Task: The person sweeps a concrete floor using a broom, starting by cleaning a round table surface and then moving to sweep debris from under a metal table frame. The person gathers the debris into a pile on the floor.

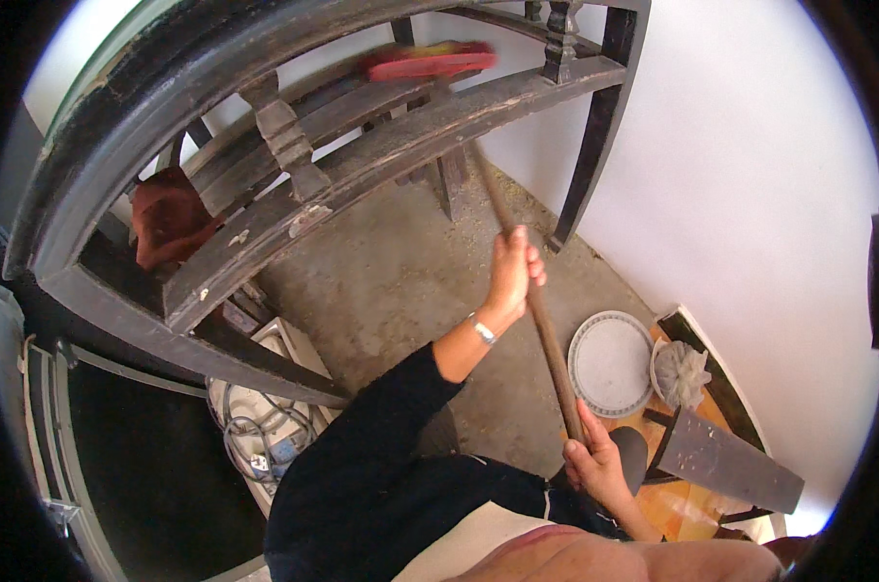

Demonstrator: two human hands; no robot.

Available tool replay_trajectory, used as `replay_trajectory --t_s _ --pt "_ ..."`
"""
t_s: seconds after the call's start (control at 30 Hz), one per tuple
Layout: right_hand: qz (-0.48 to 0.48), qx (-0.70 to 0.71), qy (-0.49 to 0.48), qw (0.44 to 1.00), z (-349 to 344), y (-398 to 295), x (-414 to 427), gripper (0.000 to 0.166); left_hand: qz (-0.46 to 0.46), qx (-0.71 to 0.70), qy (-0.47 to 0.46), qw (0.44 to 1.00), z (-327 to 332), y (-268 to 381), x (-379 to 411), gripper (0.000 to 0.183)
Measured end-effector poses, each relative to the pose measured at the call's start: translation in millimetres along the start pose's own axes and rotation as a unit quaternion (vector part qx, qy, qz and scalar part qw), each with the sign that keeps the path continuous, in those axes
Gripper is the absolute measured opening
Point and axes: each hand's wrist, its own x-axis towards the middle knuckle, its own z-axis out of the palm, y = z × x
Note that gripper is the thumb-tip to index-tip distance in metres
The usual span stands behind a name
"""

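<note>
My left hand (pixel 513 270), with a watch at the wrist, grips a long wooden pole (pixel 553 345) at mid-length. Lower down, near the pole's end, my right hand (pixel 595 457) is closed around it. The pole runs up and away, passing behind the lower rail of a dark wooden table frame (pixel 410 142). Beyond that rail a blurred red and yellow broom head (pixel 432 62) shows, in line with the pole; the rail hides where they meet. Under the frame lies a concrete floor (pixel 366 276) with scattered yellowish debris (pixel 515 190).
A white wall (pixel 730 174) stands at right. Near it are a round white tray (pixel 611 364), a crumpled plastic bag (pixel 681 375) and a small wooden stool (pixel 730 460). At left are a reddish-brown cloth (pixel 169 218), a coiled cable (pixel 246 436) and a dark framed panel (pixel 148 465).
</note>
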Motion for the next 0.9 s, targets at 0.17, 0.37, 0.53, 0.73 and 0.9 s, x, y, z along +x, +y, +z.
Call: replay_trajectory --t_s 0.17,0.37,0.53,0.73,0.9 --pt "-0.042 -0.036 0.041 0.998 3.0 12.2 -4.5 0.057 -0.011 0.007 -0.005 1.0 22.1 2.0 -9.0 0.022" --pt "-0.042 -0.087 -0.107 0.99 20.0 -49.9 63.9 0.054 0.108 -0.113 0.063 0.986 -32.6 86.7 6.3 0.024" --pt "0.013 0.016 -0.192 0.981 51.1 -107.4 130.5 0.053 0.102 -0.118 0.116 0.981 -59.3 121.3 26.8 0.021" --pt "0.023 0.144 -0.11 0.983 60.7 -108.1 102.8 0.057 0.013 -0.058 0.056 0.997 -23.6 90.6 69.0 0.017" --pt "-0.054 -0.002 -0.069 0.996 42.0 -81.9 91.1 0.058 0.017 -0.07 0.018 0.997 -1.8 60.3 48.1 0.022"
